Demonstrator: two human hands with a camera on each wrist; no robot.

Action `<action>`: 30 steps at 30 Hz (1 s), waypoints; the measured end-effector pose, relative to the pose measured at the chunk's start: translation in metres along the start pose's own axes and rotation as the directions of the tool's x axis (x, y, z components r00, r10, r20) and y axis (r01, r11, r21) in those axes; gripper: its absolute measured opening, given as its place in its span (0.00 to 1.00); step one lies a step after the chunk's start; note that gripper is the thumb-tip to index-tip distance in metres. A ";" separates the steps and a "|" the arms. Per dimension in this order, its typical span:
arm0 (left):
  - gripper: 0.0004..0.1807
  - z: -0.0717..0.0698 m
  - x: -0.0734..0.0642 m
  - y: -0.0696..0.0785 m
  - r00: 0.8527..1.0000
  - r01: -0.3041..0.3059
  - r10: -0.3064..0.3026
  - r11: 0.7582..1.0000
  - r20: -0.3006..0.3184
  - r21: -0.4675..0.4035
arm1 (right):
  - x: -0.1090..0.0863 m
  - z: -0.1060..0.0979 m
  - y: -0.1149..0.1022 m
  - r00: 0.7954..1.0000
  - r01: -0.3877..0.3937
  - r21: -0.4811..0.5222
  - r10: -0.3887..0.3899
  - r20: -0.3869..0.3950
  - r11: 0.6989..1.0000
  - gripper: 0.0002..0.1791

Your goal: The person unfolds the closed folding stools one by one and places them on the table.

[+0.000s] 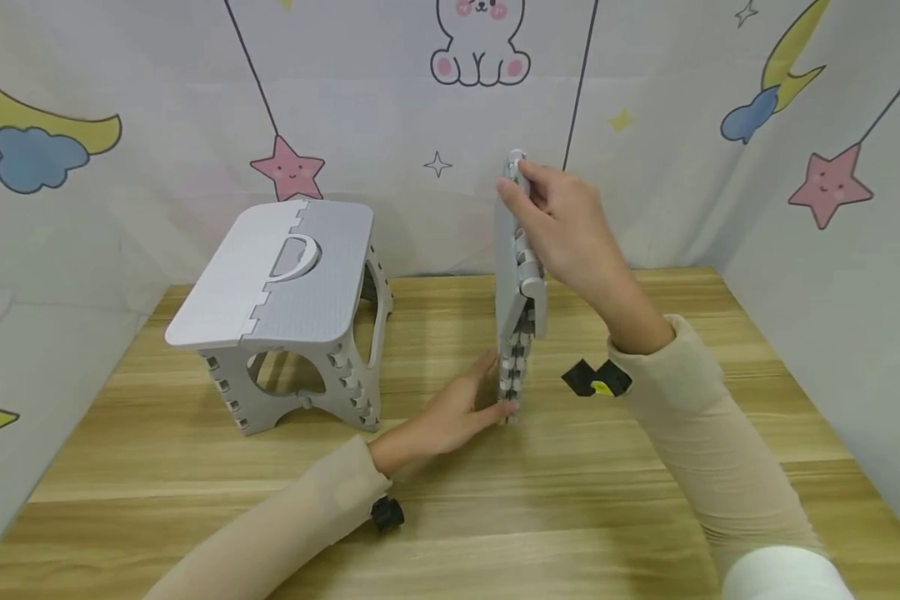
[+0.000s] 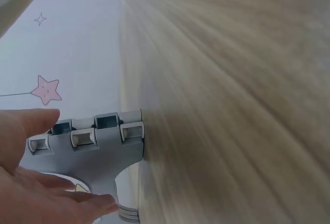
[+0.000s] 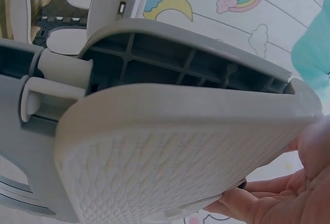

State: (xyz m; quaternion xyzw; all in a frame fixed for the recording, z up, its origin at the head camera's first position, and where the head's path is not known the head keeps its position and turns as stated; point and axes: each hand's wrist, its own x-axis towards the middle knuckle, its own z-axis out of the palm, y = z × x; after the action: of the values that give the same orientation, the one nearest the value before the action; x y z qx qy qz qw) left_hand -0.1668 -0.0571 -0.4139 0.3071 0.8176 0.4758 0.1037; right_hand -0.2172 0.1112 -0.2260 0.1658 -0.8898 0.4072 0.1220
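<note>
A grey-and-white folding stool, folded nearly flat, stands on edge on the wooden table; its two seat halves part slightly in the right wrist view. At its top, my right hand grips the edge between thumb and fingers. Low at the near end, my left hand touches it, thumb by the hinged edge and fingers along the left face. Those fingers look fairly straight in the left wrist view, beside the hinged leg panel. To the left, a second folding stool stands unfolded, its white handle on top.
The wood-grain table runs under both stools. Behind it and at both sides hangs a white curtain printed with stars, moons and a bear. Black wrist mounts hang from both sleeves.
</note>
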 end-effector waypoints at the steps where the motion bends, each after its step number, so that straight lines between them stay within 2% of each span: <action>1: 0.43 0.000 0.001 0.000 1.000 -0.004 0.004 1.000 -0.015 0.003 | 0.000 0.000 0.000 1.000 -0.001 0.002 0.001 0.002 1.000 0.33; 11: 0.35 0.001 0.006 -0.004 0.989 0.016 -0.019 1.000 -0.147 -0.018 | 0.001 -0.001 0.000 1.000 0.001 0.015 -0.001 0.014 1.000 0.33; 18: 0.32 -0.004 0.006 -0.006 0.991 0.000 0.001 1.000 -0.134 0.007 | 0.003 -0.001 -0.001 1.000 0.003 -0.004 -0.003 0.003 1.000 0.33; 25: 0.30 -0.007 0.007 -0.009 0.991 -0.048 0.058 0.995 -0.118 0.087 | 0.003 -0.001 -0.001 1.000 -0.008 0.000 0.008 -0.005 1.000 0.33; 30: 0.30 -0.007 0.008 -0.012 0.992 -0.062 0.073 0.992 -0.102 0.107 | 0.003 -0.002 0.000 1.000 -0.018 0.009 0.018 0.005 1.000 0.34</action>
State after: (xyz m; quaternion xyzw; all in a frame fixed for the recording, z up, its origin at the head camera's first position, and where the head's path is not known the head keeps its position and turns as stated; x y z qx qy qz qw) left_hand -0.1812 -0.0622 -0.4195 0.3140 0.8346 0.4516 0.0281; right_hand -0.2201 0.1115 -0.2235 0.1594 -0.8897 0.4120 0.1155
